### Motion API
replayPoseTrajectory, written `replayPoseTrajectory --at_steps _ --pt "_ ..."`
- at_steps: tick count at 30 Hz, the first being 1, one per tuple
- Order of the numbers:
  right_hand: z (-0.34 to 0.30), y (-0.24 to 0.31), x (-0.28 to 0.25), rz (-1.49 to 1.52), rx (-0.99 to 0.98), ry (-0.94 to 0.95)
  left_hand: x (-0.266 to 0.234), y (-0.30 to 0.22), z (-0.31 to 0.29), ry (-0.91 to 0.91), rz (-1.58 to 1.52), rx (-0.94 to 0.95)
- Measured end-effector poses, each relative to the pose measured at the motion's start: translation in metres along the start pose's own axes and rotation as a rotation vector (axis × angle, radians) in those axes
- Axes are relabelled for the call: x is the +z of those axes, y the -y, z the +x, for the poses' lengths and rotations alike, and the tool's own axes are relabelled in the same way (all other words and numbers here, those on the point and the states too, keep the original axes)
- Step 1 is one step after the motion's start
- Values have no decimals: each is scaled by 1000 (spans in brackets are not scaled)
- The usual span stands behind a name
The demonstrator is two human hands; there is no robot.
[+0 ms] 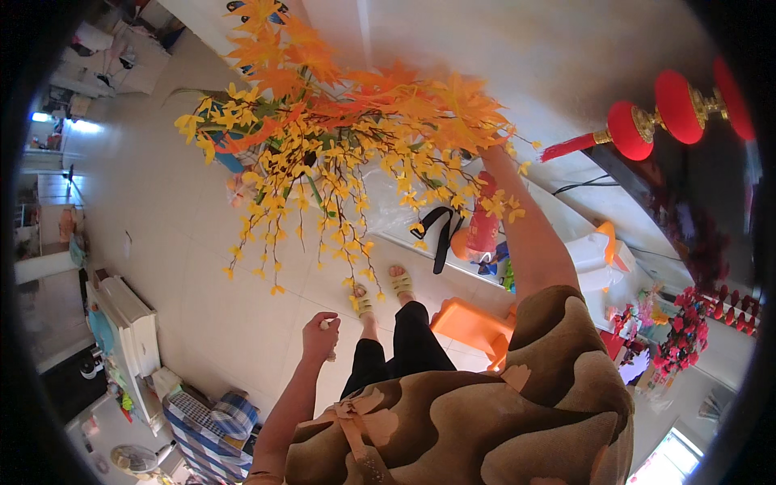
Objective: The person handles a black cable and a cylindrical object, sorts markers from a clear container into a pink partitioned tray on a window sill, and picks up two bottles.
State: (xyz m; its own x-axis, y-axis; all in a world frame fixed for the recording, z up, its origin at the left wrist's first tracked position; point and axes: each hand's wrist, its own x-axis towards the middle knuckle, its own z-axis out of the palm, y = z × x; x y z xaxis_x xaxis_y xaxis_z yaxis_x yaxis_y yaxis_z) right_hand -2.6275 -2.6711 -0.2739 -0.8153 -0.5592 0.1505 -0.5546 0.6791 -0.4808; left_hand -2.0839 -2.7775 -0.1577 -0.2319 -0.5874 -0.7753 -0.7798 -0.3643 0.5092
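Observation:
My left hand (321,335) is curled closed above the floor, left of my legs. A small white thing (325,324) pokes out between its fingers; its kind is too small to tell. My right arm reaches up and away, and my right hand (491,152) goes in among artificial orange maple leaves (465,109), which hide its fingers. Below and left of those leaves, drooping branches of small yellow flowers (339,182) spread wide. Whatever holds the stems is mostly hidden behind the foliage.
Right of the flowers, a white cabinet top (396,222) carries a black strap (442,242) and a red cylinder (483,222). An orange plastic stool (473,325) stands by my legs. Red lantern ornaments (630,129) hang at right. A checked sofa (206,432) is at lower left.

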Motion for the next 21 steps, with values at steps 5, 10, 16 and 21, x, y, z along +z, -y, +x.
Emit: replayPoseTrajectory --at_steps 5,10,16,21 --pt "-2 41 -66 410 366 345 -5 -3 -1 31 -26 -28" --pt "-14 13 -93 313 519 -28 -6 -4 3 42 36 0" --pt "-28 37 -117 619 678 -336 -5 0 11 56 37 40" --pt "-40 40 -124 351 663 -352 -5 -7 10 83 22 26"
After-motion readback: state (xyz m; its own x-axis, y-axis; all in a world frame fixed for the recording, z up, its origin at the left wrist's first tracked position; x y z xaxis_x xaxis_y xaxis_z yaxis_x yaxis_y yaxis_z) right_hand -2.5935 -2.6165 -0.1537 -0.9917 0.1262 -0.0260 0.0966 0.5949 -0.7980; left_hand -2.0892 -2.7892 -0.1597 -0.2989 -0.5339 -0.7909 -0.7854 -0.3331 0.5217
